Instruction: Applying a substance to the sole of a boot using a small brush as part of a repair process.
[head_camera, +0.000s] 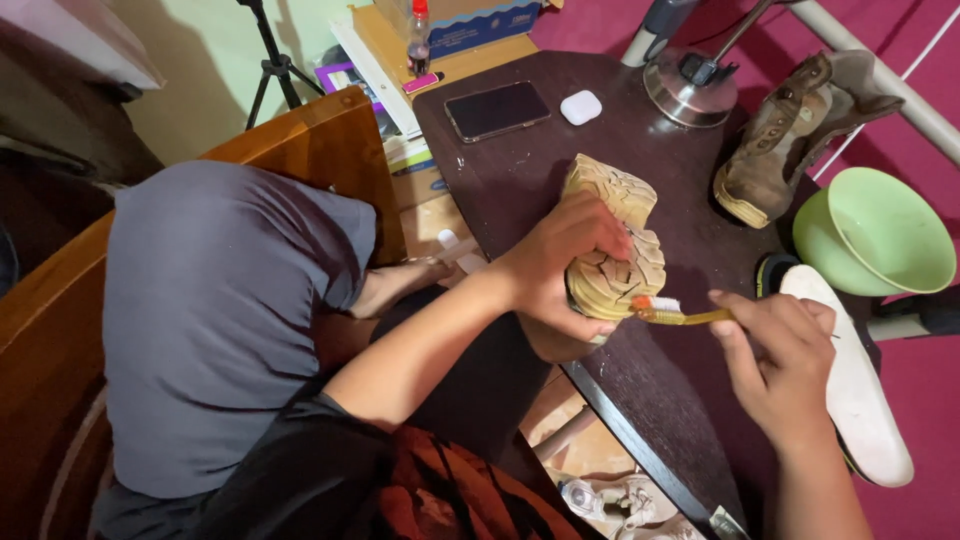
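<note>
Two bare hands work at the near edge of a dark wooden table (520, 170); the right hand (785, 365) has its fingers closed together around the handle of a yellow toothbrush (680, 314), whose white and orange bristle head touches the sole of a tan boot (612, 240); the left hand (560, 265) is clamped on that boot, fingers wrapped over the sole and thumb underneath, holding it sole-up and tilted just above the table's near edge; the tread is lugged and pale, with dark grooves. Just beside the right hand, at the table's right edge, lies a white insole (850, 390); beyond it sits a light green bowl (880, 235), partly over the same edge. Further in, toward the far right corner, a second brown boot (790, 130) lies on its side, near a round metal lamp base (690, 90). At the far edge rest a dark phone (497, 110), face up, and a small white earbud case (581, 107), close together but apart. Past the table stand a cardboard box (470, 25) and a bottle with a red cap (419, 40). To the left, off the table, a grey cloth (220, 300) drapes over a wooden chair (320, 140).
</note>
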